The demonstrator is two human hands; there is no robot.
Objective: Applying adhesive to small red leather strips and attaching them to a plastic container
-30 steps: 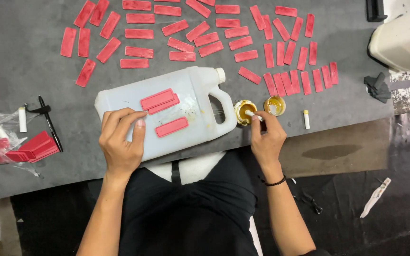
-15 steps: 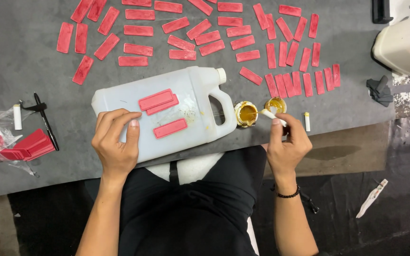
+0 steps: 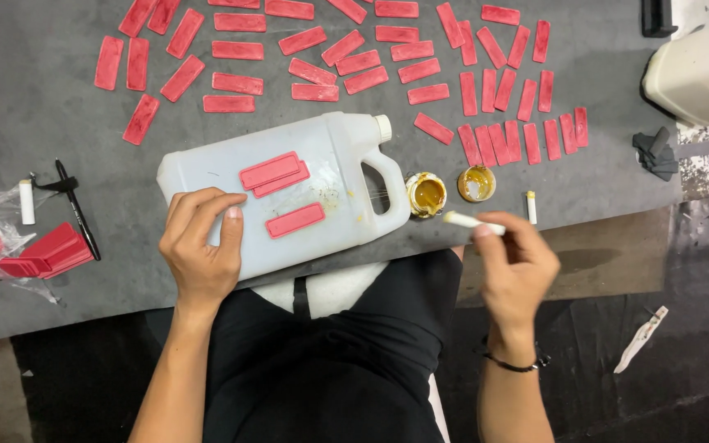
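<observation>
1. The right hand (image 3: 519, 267) pinches a small white stick (image 3: 471, 221) between thumb and fingertips, held level just off the near edge of the table (image 3: 34, 131), its tip pointing left.
2. That tip hangs just beside a small round pot of yellow-brown glue (image 3: 426, 194), which stands open at the table edge; I cannot tell whether stick and pot touch.
3. Just right of the pot lies its round lid (image 3: 477, 183), smeared inside with the same yellow-brown stuff, and a second short white stick (image 3: 531, 207) lies a little further right.
4. The left hand (image 3: 201, 246) lies spread, grasping nothing, fingers pressed flat on the near left part of a white plastic jug (image 3: 207, 176).
5. The jug lies on its side across the table edge, its capped neck and handle towards the glue pot.
6. Three red rectangular pieces (image 3: 295, 220) lie on the upper face of the jug, two overlapping and one apart nearer the person.
7. Many more red pieces (image 3: 486, 90) are laid out in loose rows across the far part of the grey table.
8. At the left edge sit a black pen (image 3: 77, 209), another white stick (image 3: 26, 202) and a clear bag of red pieces (image 3: 10, 254).
</observation>
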